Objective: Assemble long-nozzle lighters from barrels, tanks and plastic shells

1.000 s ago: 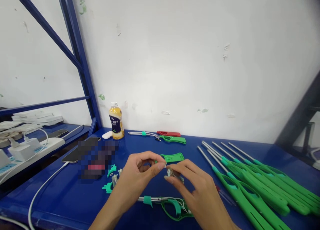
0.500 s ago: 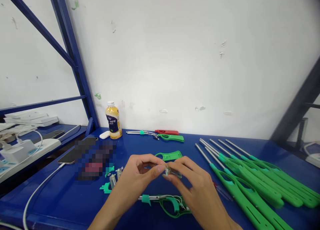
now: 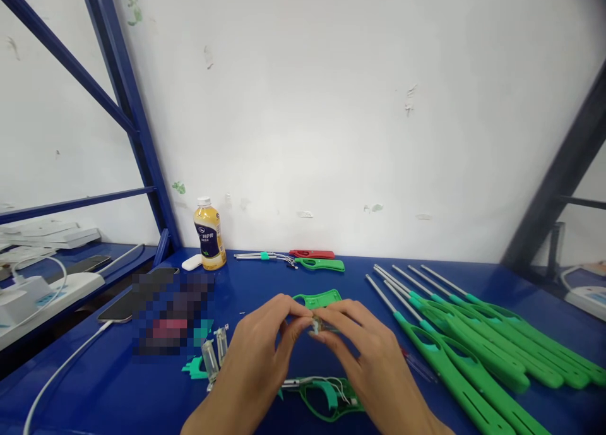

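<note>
In front of me my right hand [image 3: 367,346] pinches a small clear lighter fuel tank [image 3: 318,325] with a whitish end. The thumb and fingertips of my left hand [image 3: 265,340] are closed at that whitish end; the fingers hide much of the tank. Below my hands lies an open green lighter shell [image 3: 326,400] with a teal trigger, a metal rod and white wires. An empty green half shell [image 3: 326,298] rests just behind my fingers. Left of my left hand are more clear fuel tanks [image 3: 215,353] and a teal trigger piece [image 3: 194,368].
Several long green lighters [image 3: 478,353] with metal tubes lie at the right. Toward the wall are a red shell [image 3: 312,254], a green shell [image 3: 322,265] and metal rods [image 3: 255,256]. A yellow bottle [image 3: 208,236], a white case [image 3: 192,262] and a cabled phone [image 3: 137,296] occupy the left.
The view has shifted slightly. My left hand has turned a little, its fingers more bent at the tank's end and its wrist further right. The right hand keeps its pinch.
</note>
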`<act>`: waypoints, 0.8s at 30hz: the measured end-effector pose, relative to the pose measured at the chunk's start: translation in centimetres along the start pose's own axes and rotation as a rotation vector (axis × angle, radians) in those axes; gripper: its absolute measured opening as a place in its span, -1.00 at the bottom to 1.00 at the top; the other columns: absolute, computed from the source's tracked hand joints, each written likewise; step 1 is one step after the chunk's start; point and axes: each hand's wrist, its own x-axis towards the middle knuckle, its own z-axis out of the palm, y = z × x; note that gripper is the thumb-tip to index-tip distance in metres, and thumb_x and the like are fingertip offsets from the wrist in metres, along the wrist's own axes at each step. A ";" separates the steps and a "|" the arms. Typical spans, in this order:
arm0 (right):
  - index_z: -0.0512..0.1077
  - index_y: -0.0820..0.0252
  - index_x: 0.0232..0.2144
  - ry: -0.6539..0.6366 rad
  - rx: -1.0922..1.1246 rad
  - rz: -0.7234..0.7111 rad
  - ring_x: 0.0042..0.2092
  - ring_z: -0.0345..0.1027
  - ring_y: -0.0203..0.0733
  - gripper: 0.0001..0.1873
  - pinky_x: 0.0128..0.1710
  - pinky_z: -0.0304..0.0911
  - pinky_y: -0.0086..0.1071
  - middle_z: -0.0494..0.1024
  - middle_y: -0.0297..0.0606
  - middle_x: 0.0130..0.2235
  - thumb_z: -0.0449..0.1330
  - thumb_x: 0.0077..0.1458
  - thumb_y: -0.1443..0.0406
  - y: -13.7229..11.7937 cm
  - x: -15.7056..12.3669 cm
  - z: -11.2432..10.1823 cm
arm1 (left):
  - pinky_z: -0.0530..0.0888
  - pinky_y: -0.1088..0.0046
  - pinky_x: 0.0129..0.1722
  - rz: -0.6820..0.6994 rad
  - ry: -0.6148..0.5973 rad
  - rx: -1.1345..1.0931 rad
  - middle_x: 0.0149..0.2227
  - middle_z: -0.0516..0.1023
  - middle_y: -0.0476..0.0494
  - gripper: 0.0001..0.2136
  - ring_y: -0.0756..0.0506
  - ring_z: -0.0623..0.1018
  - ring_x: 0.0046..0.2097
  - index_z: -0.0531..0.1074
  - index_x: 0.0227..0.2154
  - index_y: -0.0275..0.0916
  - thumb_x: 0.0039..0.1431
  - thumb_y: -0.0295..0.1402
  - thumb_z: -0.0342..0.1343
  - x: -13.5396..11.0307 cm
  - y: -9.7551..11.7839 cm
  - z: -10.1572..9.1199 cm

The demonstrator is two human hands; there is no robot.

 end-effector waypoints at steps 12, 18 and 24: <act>0.52 0.03 0.03 -0.048 -0.091 -0.119 -0.14 0.50 -0.07 -0.78 -0.18 0.44 -0.20 0.62 -0.21 -0.09 0.13 0.44 0.32 0.2 0.0 -0.1 | 0.21 0.44 -0.42 -0.094 -0.261 0.092 -0.53 0.43 0.11 -0.73 -0.05 0.43 -0.47 0.32 -0.26 -0.10 0.56 -0.11 -0.11 -0.3 -0.6 -1.4; 0.52 0.05 0.06 -0.031 -0.083 -0.136 -0.11 0.51 -0.08 -0.76 -0.14 0.46 -0.20 0.62 -0.19 -0.07 0.11 0.45 0.31 0.0 0.0 -0.2 | 0.24 0.43 -0.34 -0.066 -0.259 0.068 -0.40 0.50 0.06 -0.68 -0.05 0.43 -0.37 0.35 -0.24 -0.10 0.57 -0.05 -0.12 -0.4 -0.6 -1.7; 0.54 0.05 0.07 -0.024 -0.025 -0.120 -0.14 0.52 -0.12 -0.73 -0.22 0.50 -0.28 0.62 -0.21 -0.11 0.12 0.44 0.34 -0.5 0.4 -0.7 | 0.25 0.41 -0.28 -0.015 -0.237 0.066 -0.30 0.49 0.03 -0.67 -0.05 0.39 -0.32 0.38 -0.26 -0.12 0.57 -0.08 -0.12 -0.4 0.2 -1.8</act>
